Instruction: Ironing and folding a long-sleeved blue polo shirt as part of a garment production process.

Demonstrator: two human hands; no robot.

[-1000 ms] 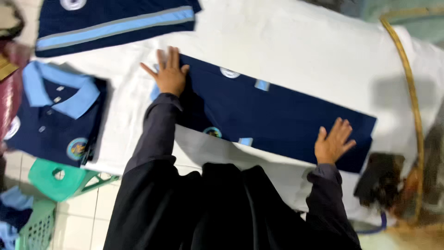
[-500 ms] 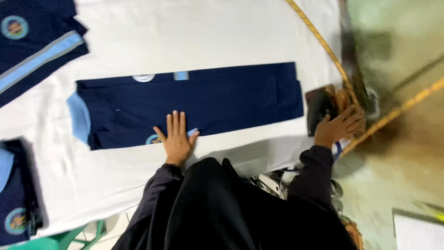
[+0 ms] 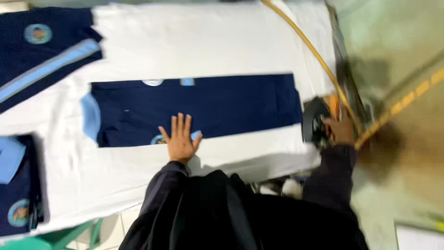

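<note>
Fingers spread flat, the left hand [image 3: 180, 141] pins the folded navy shirt [image 3: 199, 109] on the white bench [image 3: 208, 41], steadying it, while the right hand [image 3: 341, 130] grips a dark iron [image 3: 315, 125] at the bench's edge.

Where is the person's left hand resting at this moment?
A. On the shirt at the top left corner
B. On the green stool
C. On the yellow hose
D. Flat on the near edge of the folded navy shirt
D: the left hand lies flat, fingers spread, on the near edge of the folded navy shirt spread on the white table cover, while the right hand reaches to a dark iron-like object at the table's end.
</note>
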